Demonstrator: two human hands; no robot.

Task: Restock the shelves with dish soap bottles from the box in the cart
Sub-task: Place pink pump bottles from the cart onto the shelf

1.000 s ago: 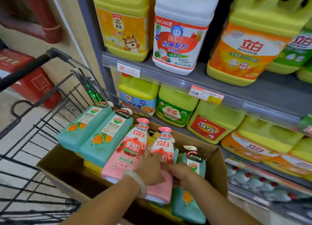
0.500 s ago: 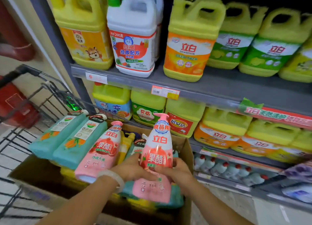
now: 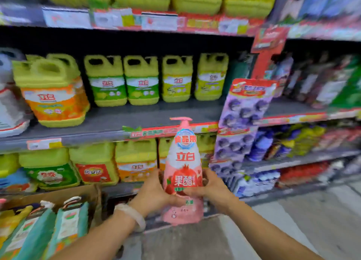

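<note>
I hold a pink pump bottle of dish soap [image 3: 183,158] upright in front of the shelves, clear of the box. My left hand [image 3: 154,193] grips its left side and my right hand [image 3: 213,189] wraps its right side, fingers across the label. The cardboard box [image 3: 64,193] sits at the lower left with several teal bottles [image 3: 68,226] lying in it. The middle shelf [image 3: 156,115] carries yellow jugs [image 3: 142,80] set back from its edge, with bare grey board in front of them.
A purple hanging display card [image 3: 242,123] hangs right of the bottle, over the shelf edges. Yellow jugs [image 3: 95,162] fill the lower shelf behind my hands. The shelves further right hold darker mixed packs. Grey floor [image 3: 293,230] lies at the lower right.
The pink bottle has been lifted out of the box and carried right and up, now upright before the shelves. My view has swung right, leaving the cart and box at the left edge.
</note>
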